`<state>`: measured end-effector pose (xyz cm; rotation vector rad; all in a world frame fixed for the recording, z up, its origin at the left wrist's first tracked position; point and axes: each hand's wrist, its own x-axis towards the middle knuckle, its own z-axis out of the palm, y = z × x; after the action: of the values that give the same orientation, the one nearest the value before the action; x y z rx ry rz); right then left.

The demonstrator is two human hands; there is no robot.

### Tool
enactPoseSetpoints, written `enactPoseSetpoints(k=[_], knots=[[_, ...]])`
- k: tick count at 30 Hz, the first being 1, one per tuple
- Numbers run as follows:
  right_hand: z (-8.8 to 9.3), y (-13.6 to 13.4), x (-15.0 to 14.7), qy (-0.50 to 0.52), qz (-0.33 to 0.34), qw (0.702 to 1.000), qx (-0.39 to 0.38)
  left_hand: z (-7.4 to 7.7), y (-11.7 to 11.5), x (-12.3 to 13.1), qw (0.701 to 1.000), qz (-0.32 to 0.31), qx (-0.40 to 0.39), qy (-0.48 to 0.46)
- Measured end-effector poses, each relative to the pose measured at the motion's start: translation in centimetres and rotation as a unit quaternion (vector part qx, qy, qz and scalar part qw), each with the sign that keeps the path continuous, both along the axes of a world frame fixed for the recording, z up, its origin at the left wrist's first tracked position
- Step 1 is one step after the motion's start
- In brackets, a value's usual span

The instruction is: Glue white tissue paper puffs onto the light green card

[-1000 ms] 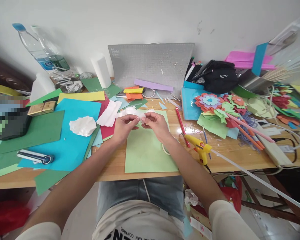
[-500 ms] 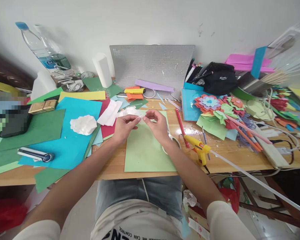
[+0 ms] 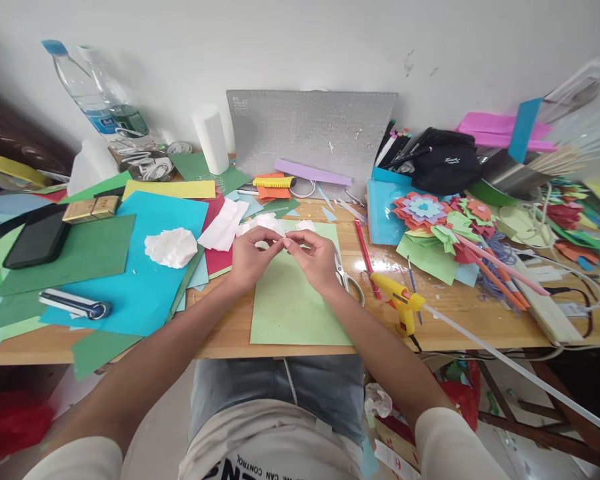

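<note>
Fingertip to fingertip, my left hand [image 3: 250, 259] and my right hand [image 3: 314, 257] pinch a small bit of white tissue paper [image 3: 284, 238], mostly hidden by the fingers. They are above the top part of a light green paper sheet [image 3: 290, 317]. Loose white tissue pieces [image 3: 265, 222] lie just behind my left hand, and a smaller scrap [image 3: 307, 225] is behind my right. Scissors [image 3: 355, 288] lie beside my right wrist, partly covered by it. Left of my left hand are folded white tissue [image 3: 223, 227] and a crumpled tissue wad [image 3: 171, 248] on blue paper [image 3: 155, 310].
Right of the sheet lie a red stick [image 3: 366, 257] and a yellow glue gun [image 3: 399, 300] with a long glue stick. Paper flowers [image 3: 423, 208] sit beyond. A grey cutting mat [image 3: 313, 133] leans on the wall. A phone [image 3: 37, 237] and a stapler [image 3: 75, 303] lie left.
My fingertips have come closer together, and the white tissue between them shows smaller. A tissue scrap now shows behind my right hand. The view has shifted slightly.
</note>
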<state>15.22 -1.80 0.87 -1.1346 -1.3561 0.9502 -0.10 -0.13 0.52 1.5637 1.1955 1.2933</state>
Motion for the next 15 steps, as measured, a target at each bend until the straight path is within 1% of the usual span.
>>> enactPoseSetpoints(k=[5,9,12,15], knots=[[-0.45,0.38,-0.02,0.061,0.012,0.996,-0.061,-0.04,-0.09,0.02,0.999,-0.006,0.034,0.037],[-0.47,0.55,-0.01,0.090,0.015,0.992,-0.086,-0.31,0.01,-0.02,0.998,-0.012,0.060,0.032],[-0.41,0.66,0.08,0.094,0.013,0.991,-0.093,-0.46,0.10,0.03,0.999,-0.022,0.043,0.000],[-0.42,0.78,0.14,0.099,0.013,0.991,-0.088,-0.50,0.27,0.12,0.998,-0.028,-0.006,-0.052]])
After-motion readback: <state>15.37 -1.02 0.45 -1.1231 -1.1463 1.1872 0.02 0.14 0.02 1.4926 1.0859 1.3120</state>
